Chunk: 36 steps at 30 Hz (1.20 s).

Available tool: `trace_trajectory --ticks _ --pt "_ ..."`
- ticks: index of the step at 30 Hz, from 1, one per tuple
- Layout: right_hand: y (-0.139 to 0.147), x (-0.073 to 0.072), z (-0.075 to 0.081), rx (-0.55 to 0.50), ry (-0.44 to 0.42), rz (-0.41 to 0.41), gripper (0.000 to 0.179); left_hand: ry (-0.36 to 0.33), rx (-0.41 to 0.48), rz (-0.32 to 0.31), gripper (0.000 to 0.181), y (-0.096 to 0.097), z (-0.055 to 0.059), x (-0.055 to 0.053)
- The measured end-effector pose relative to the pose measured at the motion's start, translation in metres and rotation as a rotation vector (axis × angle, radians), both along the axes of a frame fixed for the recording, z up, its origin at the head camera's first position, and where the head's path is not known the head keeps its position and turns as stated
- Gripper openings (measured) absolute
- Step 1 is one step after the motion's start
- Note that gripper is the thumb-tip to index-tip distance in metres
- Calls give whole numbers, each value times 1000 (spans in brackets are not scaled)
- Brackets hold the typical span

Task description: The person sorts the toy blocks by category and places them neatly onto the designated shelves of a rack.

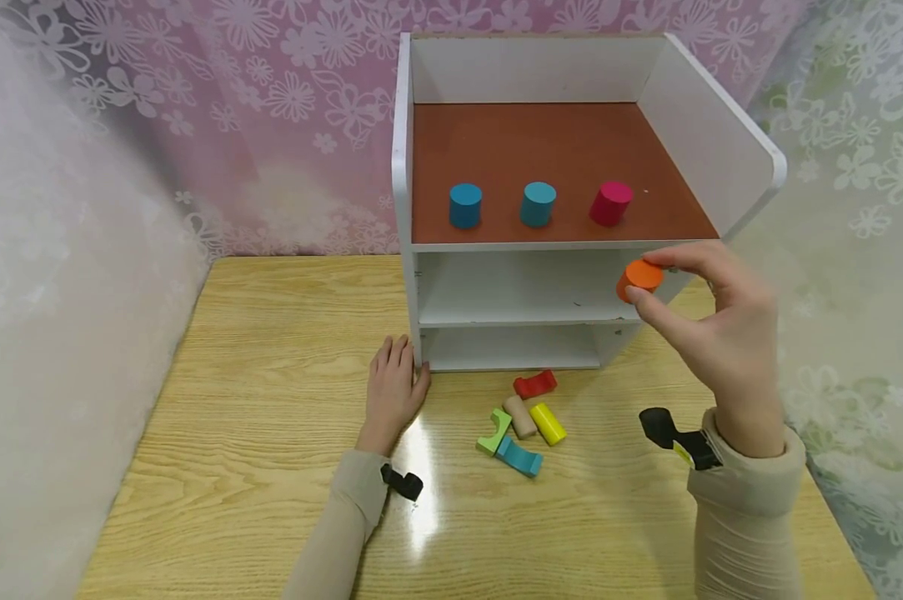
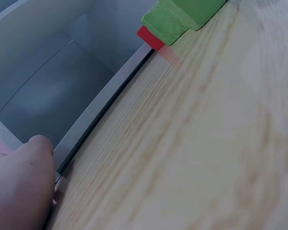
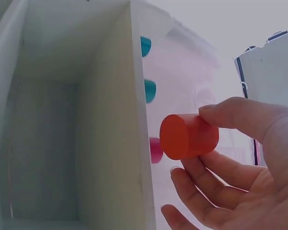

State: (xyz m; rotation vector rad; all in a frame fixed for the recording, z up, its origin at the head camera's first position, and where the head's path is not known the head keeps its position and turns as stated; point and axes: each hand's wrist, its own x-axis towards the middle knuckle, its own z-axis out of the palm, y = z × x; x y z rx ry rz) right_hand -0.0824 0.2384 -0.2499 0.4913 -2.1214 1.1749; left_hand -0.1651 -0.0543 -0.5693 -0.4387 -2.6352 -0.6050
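Between thumb and fingers, my right hand pinches an orange cylinder block, held up in front of the shelf unit's right side. The right wrist view shows the orange cylinder near the edge of the top board. On the brown top of the white shelf unit stand a blue cylinder, a light blue cylinder and a crimson cylinder in a row. My left hand rests on the table, its fingers at the unit's lower left front corner.
On the table before the unit lie a red curved block, a tan cylinder, a yellow cylinder, a green arch block and a blue curved block. Raised white side walls flank the unit's top.
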Motion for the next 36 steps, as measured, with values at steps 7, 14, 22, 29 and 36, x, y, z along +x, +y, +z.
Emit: trace_trajectory --ticks 7,14,22,29,36 --pt "6 -16 12 -61 55 -100 23 7 1 1 45 0 -1 -1" --pt "7 -30 18 -148 24 -178 19 -7 -14 1 45 0 -3 -1" --pt "10 -47 16 -108 -16 -309 19 -13 -5 4 44 -1 -3 -1" --pt "22 -67 3 -37 -8 -380 21 -13 0 2 45 -1 -2 -1" --pt "19 -74 -1 44 17 -464 22 -9 1 2 44 -1 -2 -1"
